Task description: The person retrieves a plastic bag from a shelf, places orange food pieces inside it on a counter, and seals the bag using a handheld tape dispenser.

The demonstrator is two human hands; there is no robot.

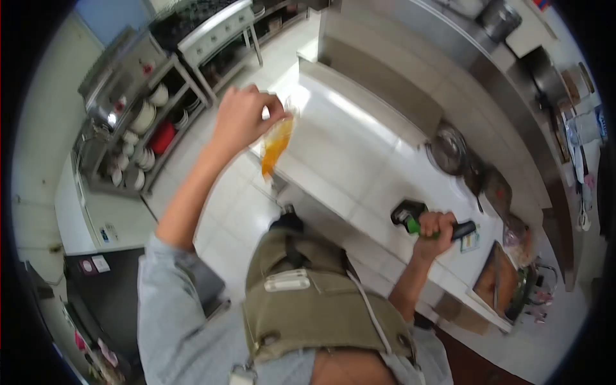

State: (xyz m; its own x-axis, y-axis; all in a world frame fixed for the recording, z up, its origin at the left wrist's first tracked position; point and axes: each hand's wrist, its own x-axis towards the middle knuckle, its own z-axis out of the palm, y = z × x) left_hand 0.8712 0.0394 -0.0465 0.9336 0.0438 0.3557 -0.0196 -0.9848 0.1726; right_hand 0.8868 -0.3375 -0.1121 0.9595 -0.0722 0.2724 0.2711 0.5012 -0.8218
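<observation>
Raised at the upper left, my left hand point(253, 115) pinches the top of a small clear bag point(277, 147) with orange-yellow contents, which hangs down beside the counter's near edge. My right hand point(436, 232) is wrapped round the dark handle of a black and green tool point(410, 217) over the right part of the white tiled counter point(346, 147). The tool's exact kind cannot be made out. A small pale packet point(470, 240) lies on the counter just beyond my right hand.
Glass-like lidded pots point(448, 149) stand along the counter's far right. A brown board point(495, 279) with a knife is at the right end. Shelves of dishes point(144, 119) and a stove point(192, 32) stand at the upper left.
</observation>
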